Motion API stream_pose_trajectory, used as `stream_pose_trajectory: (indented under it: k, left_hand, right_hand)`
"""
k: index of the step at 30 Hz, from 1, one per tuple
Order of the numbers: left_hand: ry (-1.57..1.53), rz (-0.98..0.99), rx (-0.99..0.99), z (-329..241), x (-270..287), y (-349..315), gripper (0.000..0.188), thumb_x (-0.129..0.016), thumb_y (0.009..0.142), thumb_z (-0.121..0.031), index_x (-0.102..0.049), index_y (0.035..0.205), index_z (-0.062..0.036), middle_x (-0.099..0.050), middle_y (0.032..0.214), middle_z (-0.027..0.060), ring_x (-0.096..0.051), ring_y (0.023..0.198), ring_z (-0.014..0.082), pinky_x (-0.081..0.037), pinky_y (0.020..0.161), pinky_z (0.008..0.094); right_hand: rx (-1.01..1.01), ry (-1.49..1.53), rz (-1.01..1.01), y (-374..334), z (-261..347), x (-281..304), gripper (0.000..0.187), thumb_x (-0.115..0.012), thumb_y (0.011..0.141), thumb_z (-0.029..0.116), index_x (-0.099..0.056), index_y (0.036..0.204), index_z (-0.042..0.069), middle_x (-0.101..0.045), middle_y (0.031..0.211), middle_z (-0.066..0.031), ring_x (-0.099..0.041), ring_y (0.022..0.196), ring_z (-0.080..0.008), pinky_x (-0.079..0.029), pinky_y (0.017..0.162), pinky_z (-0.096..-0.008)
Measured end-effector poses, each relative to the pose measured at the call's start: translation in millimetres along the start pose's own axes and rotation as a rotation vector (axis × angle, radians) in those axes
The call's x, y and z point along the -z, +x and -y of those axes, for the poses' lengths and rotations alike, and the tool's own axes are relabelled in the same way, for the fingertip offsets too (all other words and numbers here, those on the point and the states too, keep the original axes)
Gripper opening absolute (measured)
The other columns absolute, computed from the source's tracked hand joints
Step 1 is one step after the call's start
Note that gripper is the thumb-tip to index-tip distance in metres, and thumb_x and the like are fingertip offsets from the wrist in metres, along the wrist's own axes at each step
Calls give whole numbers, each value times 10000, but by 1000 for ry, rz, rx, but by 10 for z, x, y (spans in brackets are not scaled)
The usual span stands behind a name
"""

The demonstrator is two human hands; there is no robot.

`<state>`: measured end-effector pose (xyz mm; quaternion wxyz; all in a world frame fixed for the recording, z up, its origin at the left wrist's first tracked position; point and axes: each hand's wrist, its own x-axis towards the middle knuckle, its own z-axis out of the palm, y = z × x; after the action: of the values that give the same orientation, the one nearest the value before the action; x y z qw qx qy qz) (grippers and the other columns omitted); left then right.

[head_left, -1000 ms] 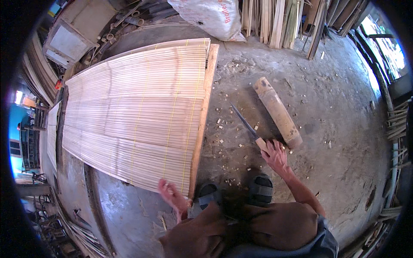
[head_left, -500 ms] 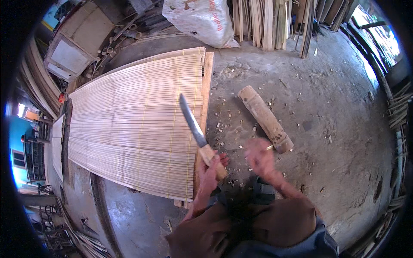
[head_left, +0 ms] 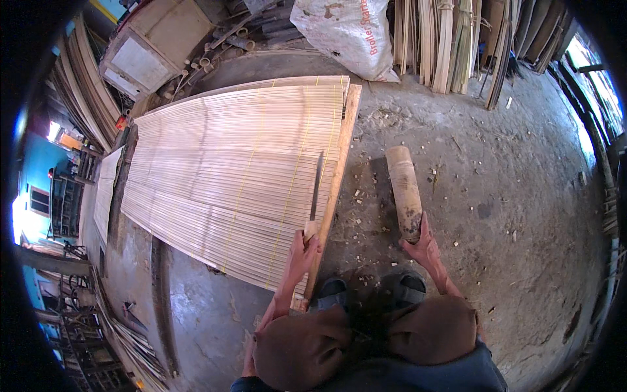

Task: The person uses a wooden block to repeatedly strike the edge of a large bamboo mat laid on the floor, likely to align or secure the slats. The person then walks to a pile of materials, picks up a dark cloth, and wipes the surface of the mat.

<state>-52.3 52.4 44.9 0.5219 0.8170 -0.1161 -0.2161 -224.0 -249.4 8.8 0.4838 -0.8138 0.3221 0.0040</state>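
My left hand (head_left: 300, 256) is closed round the wooden handle of a large knife (head_left: 317, 186). The long, slightly curved blade points away from me, above the near right edge of a slatted mat (head_left: 215, 157). Thin pale strips make up this mat, tied with yellow string, and it lies on a low wooden board (head_left: 351, 124). To the right, my right hand (head_left: 426, 251) grips the near end of a thick bamboo section (head_left: 403, 183). Its far end points away from me, with a dark shadow at its left side. Whether it is lifted off the floor I cannot tell.
Small wood chips (head_left: 358, 193) litter the concrete floor. At the back stand a white sack (head_left: 346, 32) and bundles of upright wooden strips (head_left: 444, 46). A wooden cabinet (head_left: 153, 46) stands far left. My sandalled feet (head_left: 413, 284) are just in front of me.
My right hand, loose and blurred before, now grips the bamboo section, which has turned more upright in the picture. My left hand has moved left over the mat's edge, and the blade appears edge-on.
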Motion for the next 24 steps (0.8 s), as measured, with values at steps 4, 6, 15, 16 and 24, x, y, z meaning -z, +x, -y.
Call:
stream_pose_trajectory:
  k: [4, 6, 15, 16, 24]
  left_hand:
    - [27, 91, 144, -314, -92, 288, 302, -540, 980, -249, -464, 1120, 7, -585, 881, 101, -597, 749, 175, -500, 682, 339]
    - [77, 81, 16, -183, -116, 449, 318, -539, 979, -255, -456, 1143, 4, -588, 931, 123, -609, 799, 212, -501, 738, 369]
    - [371, 123, -12, -342, -271, 803, 446, -463, 990, -399, -456, 1145, 19, -608, 1036, 291, -613, 991, 417, -469, 816, 472]
    - [371, 113, 10, -402, -277, 785, 453, -458, 989, -409, -458, 1145, 17, -612, 1028, 296, -609, 996, 429, -466, 821, 480]
    - [454, 8, -108, 8, -240, 845, 418, -480, 979, -383, -459, 1119, 10, -603, 890, 344, -605, 894, 506, -473, 726, 518]
  right_hand:
    - [4, 642, 8, 1, -15, -160, 997, -752, 804, 328, -113, 1519, 56, -462, 1386, -194, -509, 1216, -313, -435, 993, -394]
    - [-96, 747, 64, -32, 92, -179, 953, -718, 842, 331, -106, 1524, 69, -443, 1401, -163, -492, 1224, -277, -428, 998, -379]
    - [-234, 1152, 31, 21, 97, -253, 859, -622, 918, 353, -77, 1531, 98, -374, 1447, -150, -442, 1266, -268, -397, 1028, -390]
    - [-247, 1198, 47, 20, 139, -241, 864, -623, 915, 357, -74, 1532, 103, -373, 1449, -150, -439, 1270, -269, -389, 1036, -391]
    - [-250, 1149, 85, 72, 15, -427, 955, -705, 856, 363, -77, 1532, 117, -367, 1451, -161, -419, 1293, -274, -354, 1075, -400]
